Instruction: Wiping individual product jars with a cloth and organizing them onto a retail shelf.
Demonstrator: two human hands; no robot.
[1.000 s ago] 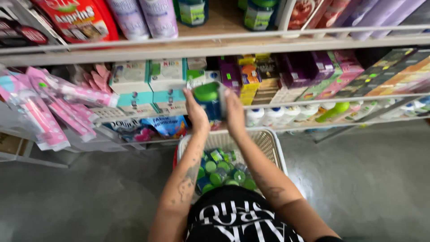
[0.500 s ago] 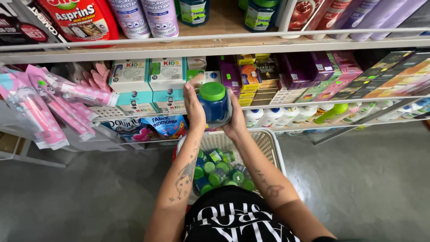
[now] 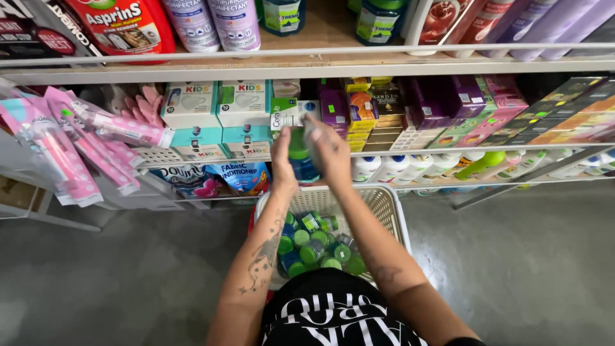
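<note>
Both hands close around a blue bottle with a green cap (image 3: 300,157), held just above the basket at the shelf's edge: the left hand (image 3: 282,160) clasps its side from nine o'clock, the right hand (image 3: 328,150) covers it from two o'clock. Directly below, at six o'clock, a white basket (image 3: 392,211) holds many green-capped bottles (image 3: 317,253). Pink packets (image 3: 70,138) hang at nine o'clock.

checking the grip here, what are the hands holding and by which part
Both hands hold one small blue bottle with a green cap: the left hand against its left side, the right hand over its top and right side, above the basket.
</note>
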